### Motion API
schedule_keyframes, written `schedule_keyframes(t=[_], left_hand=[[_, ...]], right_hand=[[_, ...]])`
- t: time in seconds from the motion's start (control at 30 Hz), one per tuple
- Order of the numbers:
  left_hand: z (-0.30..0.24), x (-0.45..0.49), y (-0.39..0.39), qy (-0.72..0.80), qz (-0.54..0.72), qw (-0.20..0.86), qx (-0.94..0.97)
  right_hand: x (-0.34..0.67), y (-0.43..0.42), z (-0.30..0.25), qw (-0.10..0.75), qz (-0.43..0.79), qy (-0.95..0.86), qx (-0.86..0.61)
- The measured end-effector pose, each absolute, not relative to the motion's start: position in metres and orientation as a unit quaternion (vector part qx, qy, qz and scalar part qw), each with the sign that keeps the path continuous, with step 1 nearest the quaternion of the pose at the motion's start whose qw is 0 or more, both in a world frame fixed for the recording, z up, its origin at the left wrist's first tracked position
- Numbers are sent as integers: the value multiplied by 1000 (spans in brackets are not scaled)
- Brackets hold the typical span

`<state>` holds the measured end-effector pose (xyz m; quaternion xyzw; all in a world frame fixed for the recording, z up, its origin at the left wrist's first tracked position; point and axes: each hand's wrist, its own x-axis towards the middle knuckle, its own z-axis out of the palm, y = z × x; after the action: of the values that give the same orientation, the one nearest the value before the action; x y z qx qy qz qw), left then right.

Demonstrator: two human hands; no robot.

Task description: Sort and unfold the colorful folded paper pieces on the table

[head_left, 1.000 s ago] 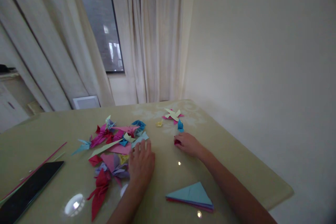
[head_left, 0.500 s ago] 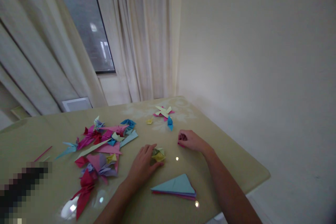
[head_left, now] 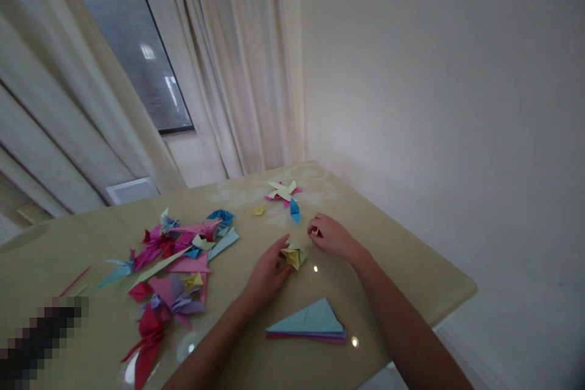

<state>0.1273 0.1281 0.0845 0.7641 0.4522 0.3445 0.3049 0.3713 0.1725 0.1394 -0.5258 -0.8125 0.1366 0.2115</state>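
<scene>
My left hand (head_left: pixel 267 274) has its thumb and fingers closed around the left side of a small pale green and yellow origami piece (head_left: pixel 295 257), just above or on the table. To the right of it, my right hand (head_left: pixel 333 236) is curled with fingertips drawn together; whether anything is between them is too small to make out. Below my hands lies a stack of folded paper triangles (head_left: pixel 307 322), light blue on top with purple and pink edges beneath. Beyond my right hand rests a blue folded paper piece (head_left: pixel 295 211).
A heap of colourful origami (head_left: pixel 178 256) spreads over the left of the glossy table (head_left: pixel 411 292). At the far end lie a pale green and pink paper star (head_left: pixel 284 191) and a tiny yellow piece (head_left: pixel 259 211). A wall (head_left: pixel 434 103) stands to the right.
My left hand has moved right with the green and yellow piece, closer to my right hand. My right hand has shifted slightly upward. The view has turned a little.
</scene>
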Motion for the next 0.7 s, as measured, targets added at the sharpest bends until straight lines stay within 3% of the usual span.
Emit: schedule_keyframes(t=[0.3,0.43,0.57,0.7], left_hand=[[93,140,153,375,320,255,831],[91,139,153,360,296,228,855],[91,143,162,373,252,126,884],[94,143,189,531,236,-20,813]], right_hand=[[361,167,145,158,89,-824,-537],[366,172,143,259,116,-781,-556],[390,183,140,394,182,-706,-560],[424,194,131,408,250,-666,-572]])
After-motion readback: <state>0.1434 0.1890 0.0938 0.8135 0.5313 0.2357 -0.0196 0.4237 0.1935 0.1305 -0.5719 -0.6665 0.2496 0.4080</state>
